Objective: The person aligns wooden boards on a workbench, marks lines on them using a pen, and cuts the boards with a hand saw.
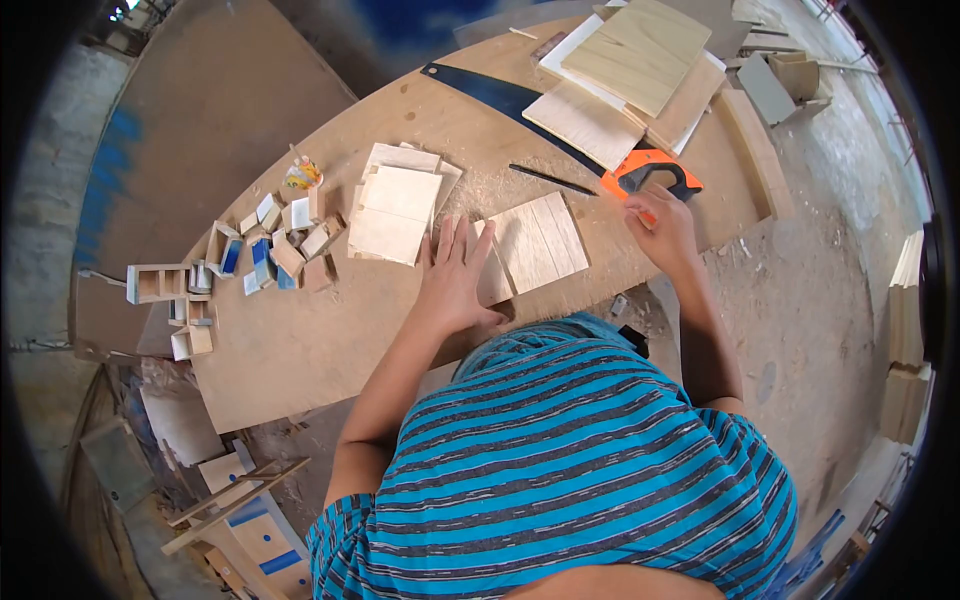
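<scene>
My left hand (455,278) lies flat with spread fingers at the left end of a thin plywood piece (545,240) with lines across it, near the table's front edge. Its fingertips come close to a stack of small plywood pieces (396,212). My right hand (664,228) is curled at the orange handle of a handsaw (480,92), its fingers closed on the handle's lower end. The saw lies on the table, its dark blade pointing to the far left and partly beside a plywood panel. A dark pencil or pen (553,179) lies between the saw and the plywood piece.
Larger panels (640,55) are piled at the far right of the wooden table (300,350). Small wooden blocks and boxes (285,250) cluster at the left, beside a small colourful container (303,175). Sawdust covers the middle. A wooden strip (755,150) lies along the right end.
</scene>
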A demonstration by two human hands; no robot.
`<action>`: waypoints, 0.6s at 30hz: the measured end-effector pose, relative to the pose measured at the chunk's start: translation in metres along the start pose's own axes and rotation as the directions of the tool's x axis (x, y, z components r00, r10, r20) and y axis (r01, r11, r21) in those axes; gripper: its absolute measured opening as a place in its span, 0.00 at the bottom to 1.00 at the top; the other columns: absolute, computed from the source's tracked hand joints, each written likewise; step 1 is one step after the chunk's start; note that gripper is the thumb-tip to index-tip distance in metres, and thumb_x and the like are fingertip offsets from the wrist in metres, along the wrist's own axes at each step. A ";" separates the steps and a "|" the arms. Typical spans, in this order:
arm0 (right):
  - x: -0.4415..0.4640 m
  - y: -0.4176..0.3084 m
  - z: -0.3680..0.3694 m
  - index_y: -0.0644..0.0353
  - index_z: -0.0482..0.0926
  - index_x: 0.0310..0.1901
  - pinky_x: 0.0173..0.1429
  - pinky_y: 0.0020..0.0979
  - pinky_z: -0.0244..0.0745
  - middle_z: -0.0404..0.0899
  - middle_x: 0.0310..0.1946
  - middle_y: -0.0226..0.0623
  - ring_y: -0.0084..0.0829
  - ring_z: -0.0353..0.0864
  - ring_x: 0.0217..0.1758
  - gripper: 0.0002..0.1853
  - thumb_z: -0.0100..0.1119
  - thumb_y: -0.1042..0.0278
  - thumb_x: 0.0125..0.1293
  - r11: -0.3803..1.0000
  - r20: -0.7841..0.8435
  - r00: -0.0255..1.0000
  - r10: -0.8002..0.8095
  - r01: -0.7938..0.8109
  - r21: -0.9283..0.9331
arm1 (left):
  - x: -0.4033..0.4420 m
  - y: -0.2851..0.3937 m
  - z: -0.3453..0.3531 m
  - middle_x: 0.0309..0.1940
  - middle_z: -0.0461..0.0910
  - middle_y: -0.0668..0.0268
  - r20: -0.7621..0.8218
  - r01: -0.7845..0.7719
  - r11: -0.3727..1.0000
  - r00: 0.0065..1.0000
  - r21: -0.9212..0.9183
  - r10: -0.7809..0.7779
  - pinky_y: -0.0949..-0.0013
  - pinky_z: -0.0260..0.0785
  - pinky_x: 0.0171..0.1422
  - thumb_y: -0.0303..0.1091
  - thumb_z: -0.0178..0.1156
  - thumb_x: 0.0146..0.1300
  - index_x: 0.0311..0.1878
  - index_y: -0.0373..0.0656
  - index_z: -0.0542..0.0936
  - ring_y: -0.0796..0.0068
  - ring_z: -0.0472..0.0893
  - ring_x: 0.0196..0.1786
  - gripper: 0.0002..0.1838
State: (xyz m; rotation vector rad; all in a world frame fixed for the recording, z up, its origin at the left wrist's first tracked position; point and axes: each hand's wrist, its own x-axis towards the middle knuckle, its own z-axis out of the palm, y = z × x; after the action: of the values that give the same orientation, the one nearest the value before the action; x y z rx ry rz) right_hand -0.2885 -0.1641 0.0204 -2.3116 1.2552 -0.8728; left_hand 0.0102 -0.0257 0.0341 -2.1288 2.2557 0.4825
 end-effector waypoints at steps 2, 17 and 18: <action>0.000 0.000 0.002 0.61 0.81 0.36 0.41 0.34 0.77 0.80 0.32 0.40 0.38 0.84 0.36 0.07 0.65 0.75 0.55 1.000 0.005 1.000 -0.011 0.011 0.003 | 0.003 -0.003 0.000 0.76 0.50 0.46 0.008 -0.004 1.000 1.000 0.011 0.004 0.38 0.32 0.79 0.56 0.80 0.28 0.79 0.53 0.47 0.46 0.42 0.80 0.73; 0.002 -0.010 0.013 0.57 0.83 0.40 0.42 0.37 0.78 0.81 0.35 0.38 0.40 0.83 0.37 0.10 0.65 0.69 0.55 0.996 0.125 0.990 0.061 -0.069 0.064 | 0.009 -0.002 0.005 0.70 0.59 0.46 -0.031 0.013 0.999 0.999 -0.033 -0.014 0.40 0.34 0.79 0.53 0.80 0.25 0.79 0.54 0.47 0.48 0.56 0.75 0.74; 0.003 -0.012 0.014 0.57 0.83 0.40 0.42 0.36 0.78 0.81 0.35 0.37 0.39 0.83 0.37 0.10 0.65 0.69 0.55 0.996 0.145 0.987 0.063 -0.071 0.050 | 0.009 -0.001 0.004 0.69 0.59 0.47 -0.032 0.015 0.999 0.999 -0.030 -0.016 0.40 0.34 0.79 0.53 0.80 0.25 0.79 0.54 0.47 0.48 0.57 0.74 0.74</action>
State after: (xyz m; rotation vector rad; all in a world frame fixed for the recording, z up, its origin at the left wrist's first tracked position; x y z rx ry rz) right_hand -0.2710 -0.1595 0.0182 -2.2323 1.2243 -0.6970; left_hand 0.0099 -0.0341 0.0280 -2.1822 2.2615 0.4882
